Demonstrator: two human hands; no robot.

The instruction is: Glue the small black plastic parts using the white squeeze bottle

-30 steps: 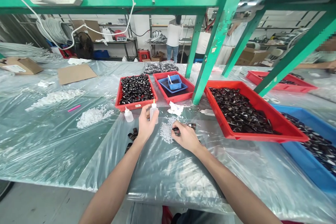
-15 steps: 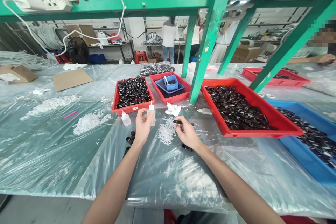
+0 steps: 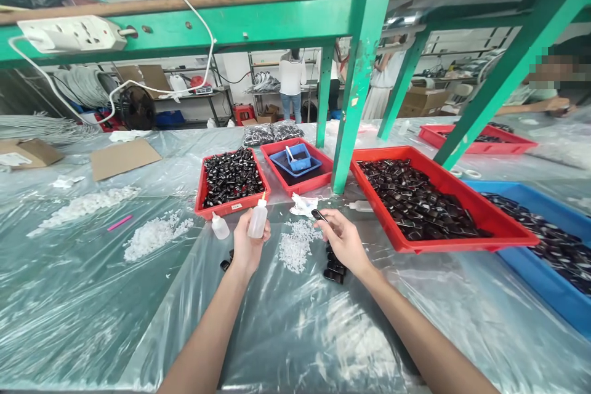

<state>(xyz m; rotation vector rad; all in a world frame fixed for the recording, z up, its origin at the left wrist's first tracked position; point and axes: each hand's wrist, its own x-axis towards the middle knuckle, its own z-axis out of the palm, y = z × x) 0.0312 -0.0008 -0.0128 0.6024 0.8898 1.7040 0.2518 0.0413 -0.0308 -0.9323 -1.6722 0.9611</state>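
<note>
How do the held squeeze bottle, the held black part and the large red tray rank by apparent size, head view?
Largest: large red tray
Then: squeeze bottle, in the left hand
Smallest: black part, in the right hand

Blue tray [image 3: 549,283] cut by right edge; black part [image 3: 318,215] in right hand [image 3: 344,240] unidentifiable.

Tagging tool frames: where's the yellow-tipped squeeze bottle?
Head view, left of centre: the squeeze bottle sits in the left hand, before the small red tray, left of the white pellets.
</note>
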